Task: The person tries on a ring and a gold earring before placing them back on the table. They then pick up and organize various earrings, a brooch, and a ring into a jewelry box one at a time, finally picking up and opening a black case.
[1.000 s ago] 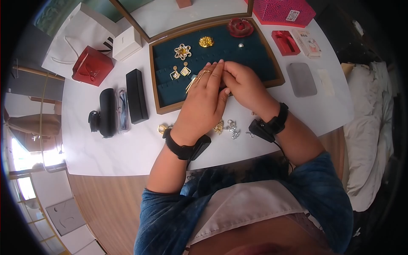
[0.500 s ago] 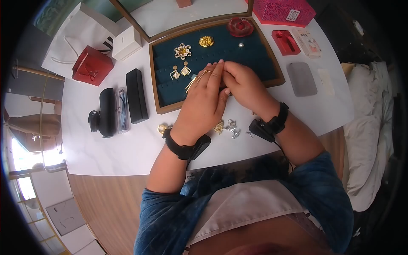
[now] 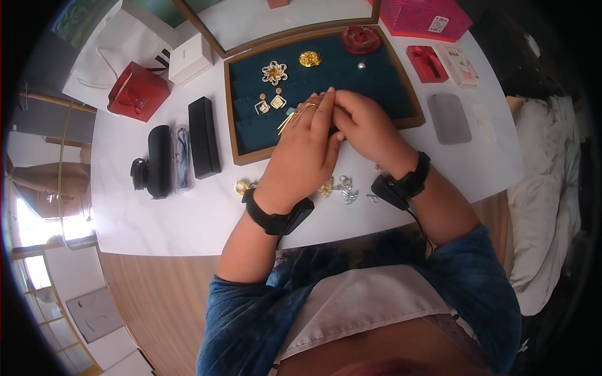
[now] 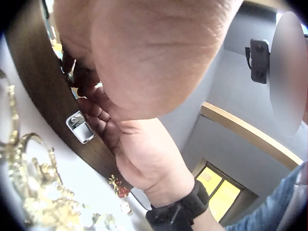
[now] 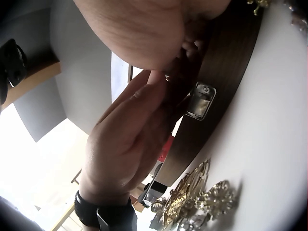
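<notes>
My left hand [image 3: 304,147] lies over the front edge of the jewelry box [image 3: 248,155], fingers straight and close together. Gold rings show on its fingers. My right hand [image 3: 370,128] meets it from the right, its fingers bent and mostly hidden beneath the left; I cannot tell whether they hold anything. Thin gold bars [image 3: 285,122] of a piece of jewelry stick out beside the left fingers. On the dark green lining lie square drop earrings [image 3: 278,100], a flower brooch [image 3: 274,73], a gold ornament [image 3: 310,59], a pearl [image 3: 361,66] and a red flower [image 3: 360,39].
The box's glass lid [image 3: 276,28] stands raised behind it. Gold and silver jewelry [image 3: 345,190] lies before the box, near a metal latch [image 5: 201,101]. At left are a long black case [image 3: 204,138], a red bag [image 3: 138,91] and a white box [image 3: 190,59]; at right, a red box [image 3: 427,64].
The head view has shifted slightly, so the box and table things sit a little differently in the frame. Both hands keep their place together at the box's front edge.
</notes>
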`<state>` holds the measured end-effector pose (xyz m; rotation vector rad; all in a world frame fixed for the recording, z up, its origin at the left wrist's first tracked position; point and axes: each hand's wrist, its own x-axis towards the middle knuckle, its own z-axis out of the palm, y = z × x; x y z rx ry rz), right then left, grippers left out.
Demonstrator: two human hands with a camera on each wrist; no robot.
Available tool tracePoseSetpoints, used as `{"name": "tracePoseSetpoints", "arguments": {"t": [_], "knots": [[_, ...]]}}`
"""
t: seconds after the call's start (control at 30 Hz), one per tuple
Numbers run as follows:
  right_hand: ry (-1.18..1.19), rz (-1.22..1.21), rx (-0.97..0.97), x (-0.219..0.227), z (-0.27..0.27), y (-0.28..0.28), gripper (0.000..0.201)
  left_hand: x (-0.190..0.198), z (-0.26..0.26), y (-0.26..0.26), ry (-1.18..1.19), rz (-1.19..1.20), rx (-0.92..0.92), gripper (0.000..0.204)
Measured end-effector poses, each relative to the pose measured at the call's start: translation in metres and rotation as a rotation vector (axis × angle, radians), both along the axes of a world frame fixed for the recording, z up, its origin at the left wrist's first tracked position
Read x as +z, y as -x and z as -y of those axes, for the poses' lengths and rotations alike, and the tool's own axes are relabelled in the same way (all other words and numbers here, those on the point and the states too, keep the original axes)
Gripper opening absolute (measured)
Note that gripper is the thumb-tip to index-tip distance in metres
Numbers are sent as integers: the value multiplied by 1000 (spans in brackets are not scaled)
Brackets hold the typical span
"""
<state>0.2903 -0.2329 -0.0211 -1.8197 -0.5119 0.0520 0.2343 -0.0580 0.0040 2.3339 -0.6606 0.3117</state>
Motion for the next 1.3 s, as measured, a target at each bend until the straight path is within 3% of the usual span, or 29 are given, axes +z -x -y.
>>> {"name": "tracePoseSetpoints", "arguments": {"t": [1.3], "knots": [[14,-36,-11,4,1,2,18,4,0,-2,-20,12,-4,66]]}}
